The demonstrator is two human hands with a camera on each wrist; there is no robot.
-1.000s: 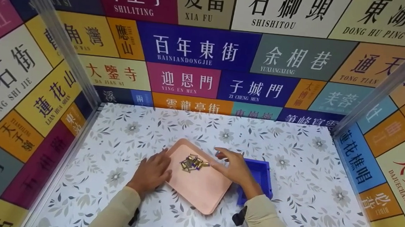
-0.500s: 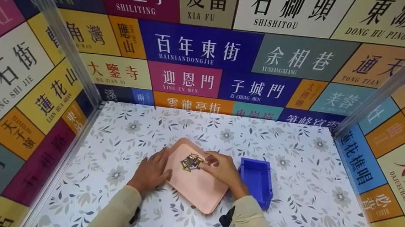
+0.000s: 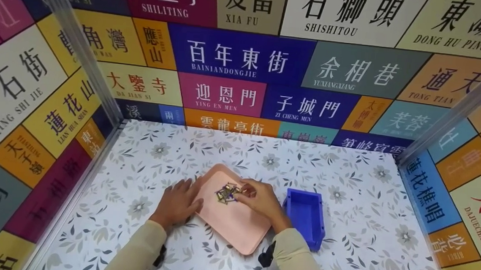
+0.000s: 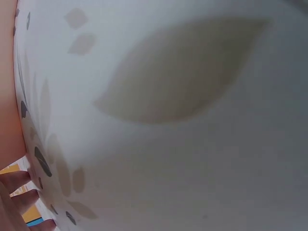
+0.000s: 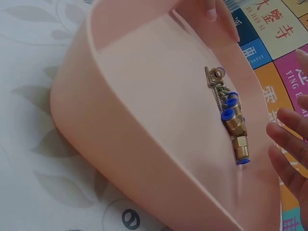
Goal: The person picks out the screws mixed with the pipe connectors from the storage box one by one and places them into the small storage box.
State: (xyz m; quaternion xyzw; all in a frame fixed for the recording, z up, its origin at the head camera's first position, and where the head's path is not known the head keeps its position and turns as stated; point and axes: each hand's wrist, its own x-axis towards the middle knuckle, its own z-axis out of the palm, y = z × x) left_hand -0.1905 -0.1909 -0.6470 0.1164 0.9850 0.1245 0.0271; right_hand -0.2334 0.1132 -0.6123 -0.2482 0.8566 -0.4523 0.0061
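A shallow pink tray (image 3: pixel 234 227) lies slanted on the table. On it is a small heap of brass push-in fittings (image 5: pixel 234 120) with blue collars, mixed with screws (image 5: pixel 216 98). My left hand (image 3: pixel 176 204) rests at the tray's left edge, fingers straight and spread; the left wrist view catches its fingertips (image 4: pixel 29 197) on the cloth. My right hand (image 3: pixel 261 200) reaches over the tray's right side, thumb and forefinger pinching a brass fitting at the heap's right end in the head view. The right wrist view shows right-hand fingers (image 5: pixel 291 130) spread beside the heap.
A blue open bin (image 3: pixel 309 216) stands just right of the tray, beside my right forearm. White cloth (image 3: pixel 172 147) with leaves and flowers covers the table. Walls of coloured sign panels (image 3: pixel 237 54) enclose it at the back and both sides.
My right hand has come down and left from above the tray's right edge to the heap, its fingers closing in. More of the blue bin shows. The left hand stays at the tray edge.
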